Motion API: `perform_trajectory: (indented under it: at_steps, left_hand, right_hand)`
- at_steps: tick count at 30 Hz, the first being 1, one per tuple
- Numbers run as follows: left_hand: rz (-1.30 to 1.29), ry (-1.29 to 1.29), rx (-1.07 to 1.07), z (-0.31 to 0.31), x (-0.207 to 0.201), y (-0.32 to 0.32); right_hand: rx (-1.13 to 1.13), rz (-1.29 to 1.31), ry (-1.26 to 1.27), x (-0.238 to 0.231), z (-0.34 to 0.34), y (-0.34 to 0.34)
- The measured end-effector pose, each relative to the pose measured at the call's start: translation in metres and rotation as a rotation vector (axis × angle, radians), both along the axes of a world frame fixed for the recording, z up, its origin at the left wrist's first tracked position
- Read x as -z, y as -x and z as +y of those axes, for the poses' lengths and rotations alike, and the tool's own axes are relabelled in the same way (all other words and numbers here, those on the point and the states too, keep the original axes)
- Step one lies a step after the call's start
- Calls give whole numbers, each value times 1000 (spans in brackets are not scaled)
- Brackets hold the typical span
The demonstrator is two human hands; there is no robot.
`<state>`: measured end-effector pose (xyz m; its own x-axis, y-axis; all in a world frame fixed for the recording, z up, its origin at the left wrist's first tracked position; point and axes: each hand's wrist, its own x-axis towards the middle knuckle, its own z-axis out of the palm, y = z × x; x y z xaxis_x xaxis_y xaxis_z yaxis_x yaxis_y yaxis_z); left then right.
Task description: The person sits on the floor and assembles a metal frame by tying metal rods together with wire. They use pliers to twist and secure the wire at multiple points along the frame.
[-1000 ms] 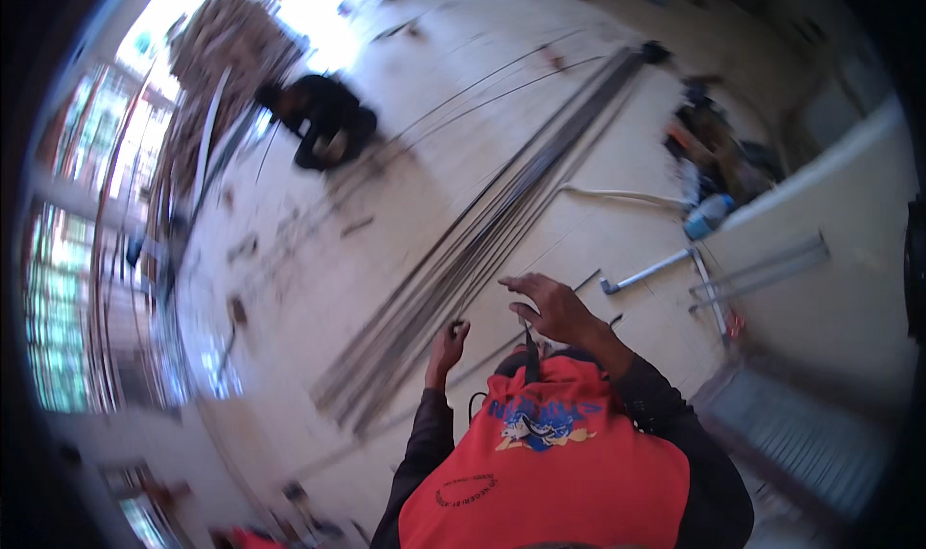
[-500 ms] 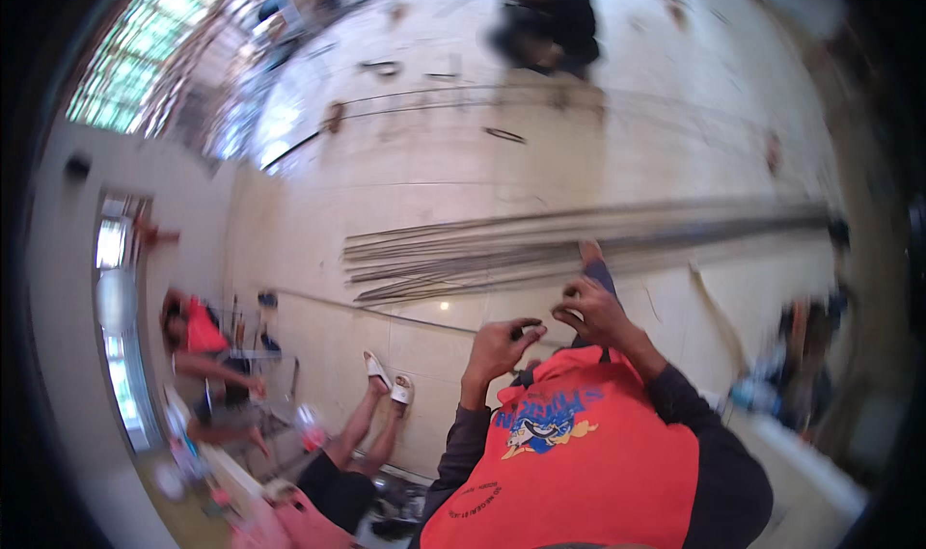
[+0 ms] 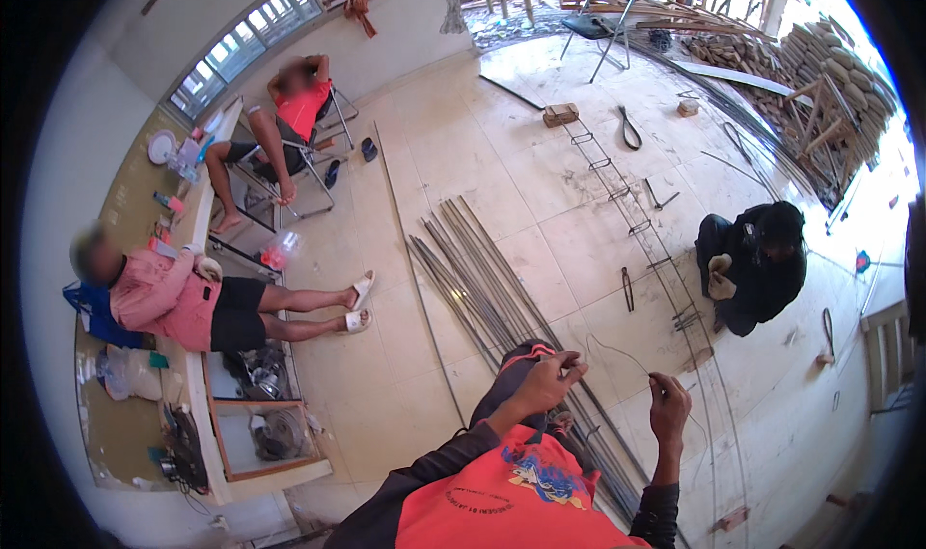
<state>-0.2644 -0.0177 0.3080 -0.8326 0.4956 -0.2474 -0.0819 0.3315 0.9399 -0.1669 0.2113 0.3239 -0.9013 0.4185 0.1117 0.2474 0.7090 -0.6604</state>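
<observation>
A thin, curved wire (image 3: 622,351) spans the gap between my two hands. My left hand (image 3: 545,385) is closed in a pinch in front of my red shirt, the wire reaching its fingertips. Farther right, my right hand (image 3: 667,409) pinches the same wire, and a loose length trails below it. Beneath my hands and beside my leg lies a bundle of long steel rods (image 3: 482,269) on the tiled floor. To the right stretches a narrow frame of long rods with rectangular stirrups (image 3: 639,228), one end on a wooden block (image 3: 560,115).
A person in black with pale gloves (image 3: 721,277) crouches beside the frame. Two people sit at left by a long counter (image 3: 217,481). Pliers-like tools (image 3: 628,288) and a black loop (image 3: 629,127) lie on the floor. A folding chair (image 3: 603,23) and stacked sacks (image 3: 839,71) stand behind.
The view has swung around to the right, showing the stirrup frame and sacks. My hands have drawn apart, and the wire between them is visible now.
</observation>
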Motion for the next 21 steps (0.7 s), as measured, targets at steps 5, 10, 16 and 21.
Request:
perform_trajectory:
  at_steps: [5,10,16,21]
  left_hand:
    - [-649,-550,-372,57,46,66]
    - [-782,-742,-671,96,136,181]
    - [-801,-578,-582,119,86,282]
    - [-1129,-661,-630,138,90,336]
  right_hand:
    - [-163,-22,129,25,15,72]
    - [-168,-58,231,90,13,132]
    - [-206,-34,-2,47,45,227]
    - [-91,-270,118,37,74,276]
